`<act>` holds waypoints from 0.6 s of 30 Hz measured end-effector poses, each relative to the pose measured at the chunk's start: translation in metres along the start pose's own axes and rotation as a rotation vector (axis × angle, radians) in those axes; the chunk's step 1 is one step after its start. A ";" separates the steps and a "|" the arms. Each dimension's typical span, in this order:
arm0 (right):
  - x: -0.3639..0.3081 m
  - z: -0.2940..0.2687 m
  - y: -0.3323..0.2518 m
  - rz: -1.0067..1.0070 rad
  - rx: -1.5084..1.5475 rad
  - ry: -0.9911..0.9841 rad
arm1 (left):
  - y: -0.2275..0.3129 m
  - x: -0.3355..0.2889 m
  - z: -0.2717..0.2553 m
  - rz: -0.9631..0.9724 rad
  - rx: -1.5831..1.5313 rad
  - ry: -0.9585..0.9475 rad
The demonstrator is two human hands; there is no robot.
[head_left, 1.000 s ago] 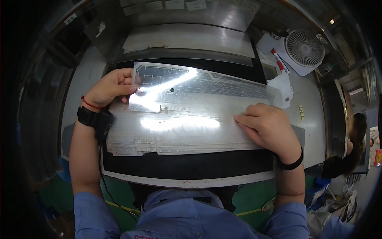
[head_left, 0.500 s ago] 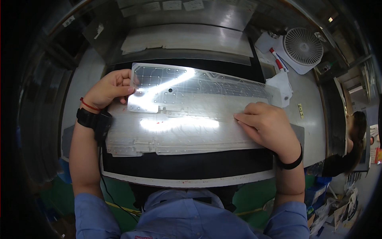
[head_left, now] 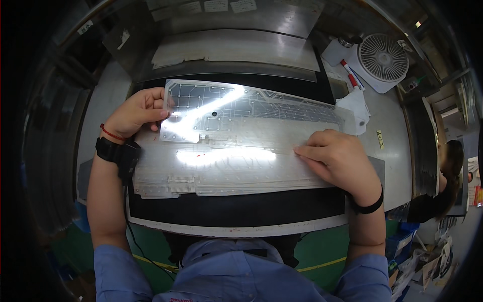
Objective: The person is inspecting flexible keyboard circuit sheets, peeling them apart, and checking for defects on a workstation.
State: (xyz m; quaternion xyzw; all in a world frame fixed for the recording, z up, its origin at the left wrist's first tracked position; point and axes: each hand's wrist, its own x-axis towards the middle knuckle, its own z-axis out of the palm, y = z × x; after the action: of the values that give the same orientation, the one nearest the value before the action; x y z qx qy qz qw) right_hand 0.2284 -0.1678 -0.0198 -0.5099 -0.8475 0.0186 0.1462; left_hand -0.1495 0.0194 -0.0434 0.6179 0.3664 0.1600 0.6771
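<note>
A clear plastic sheet printed with fine circuit lines and dots [head_left: 196,95] is raised and tilted, with glare from a lamp across it. My left hand [head_left: 137,115] pinches its left edge between thumb and fingers. Beneath lies a stack of similar clear circuit sheets [head_left: 236,176], also catching a bright reflection. My right hand [head_left: 341,157] rests low over the right part of the sheets, thumb and forefinger pressed together at an edge. Whether that pinch holds the raised sheet or one of the stack, I cannot tell.
The stack lies on a black mat [head_left: 241,207] on the bench. Behind stands a metal panel [head_left: 236,48]. At the back right are a white fan [head_left: 384,58], a red marker [head_left: 352,80] and white crumpled material [head_left: 356,113]. Another person [head_left: 448,176] is partly visible at far right.
The raised sheet has shifted very slightly to the left. Both hands keep nearly the same place and grip.
</note>
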 end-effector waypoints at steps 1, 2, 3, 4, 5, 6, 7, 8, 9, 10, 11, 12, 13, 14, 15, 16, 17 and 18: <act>0.001 0.000 -0.001 -0.002 -0.010 -0.004 | -0.001 0.000 -0.001 -0.001 0.003 -0.002; 0.002 0.000 -0.002 -0.004 -0.020 -0.006 | -0.002 0.000 -0.003 -0.001 0.006 -0.004; 0.003 0.000 -0.002 -0.006 -0.030 -0.009 | -0.003 -0.001 -0.004 -0.002 0.010 -0.006; 0.002 0.000 -0.001 -0.009 -0.019 -0.009 | -0.003 0.000 -0.003 -0.001 0.010 -0.002; 0.001 0.000 0.001 -0.011 -0.009 -0.010 | -0.002 0.000 -0.002 0.000 0.009 0.002; 0.000 0.000 0.002 -0.014 0.001 -0.011 | -0.002 -0.001 -0.002 0.002 0.009 0.005; 0.001 0.000 0.001 0.004 -0.012 -0.007 | -0.002 -0.001 -0.002 0.004 0.014 0.006; 0.002 0.001 -0.002 0.024 -0.024 -0.002 | -0.002 0.000 -0.002 0.005 0.019 0.004; 0.002 0.001 -0.003 0.043 -0.037 0.002 | -0.002 0.000 -0.002 0.006 0.024 0.003; 0.002 0.001 -0.004 0.042 -0.041 -0.003 | -0.002 0.000 -0.002 0.003 0.022 0.004; 0.002 0.001 -0.003 0.039 -0.047 -0.007 | -0.002 0.000 -0.003 0.001 0.021 0.007; 0.003 0.001 -0.003 0.037 -0.052 -0.011 | -0.002 0.000 -0.003 -0.001 0.019 0.010; 0.002 0.000 -0.001 0.024 -0.028 -0.024 | -0.002 0.000 -0.002 0.001 0.015 0.007; 0.001 -0.001 0.002 0.011 -0.003 -0.036 | -0.002 0.000 -0.001 0.003 0.011 0.005; 0.000 -0.001 0.003 -0.001 0.022 -0.049 | -0.001 0.000 0.000 0.006 0.007 0.003; 0.001 -0.001 0.003 0.025 0.025 -0.037 | -0.002 0.000 -0.002 0.008 0.007 -0.006; 0.001 0.000 0.003 0.052 0.029 -0.027 | -0.004 0.000 -0.004 0.009 0.005 -0.015; 0.002 0.001 0.002 0.080 0.032 -0.017 | -0.005 0.000 -0.005 0.011 0.003 -0.025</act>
State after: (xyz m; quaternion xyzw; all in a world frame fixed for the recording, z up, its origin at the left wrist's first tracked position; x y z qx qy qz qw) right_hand 0.2288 -0.1650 -0.0209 -0.5407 -0.8273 0.0424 0.1463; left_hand -0.1539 0.0221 -0.0478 0.6229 0.3548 0.1552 0.6797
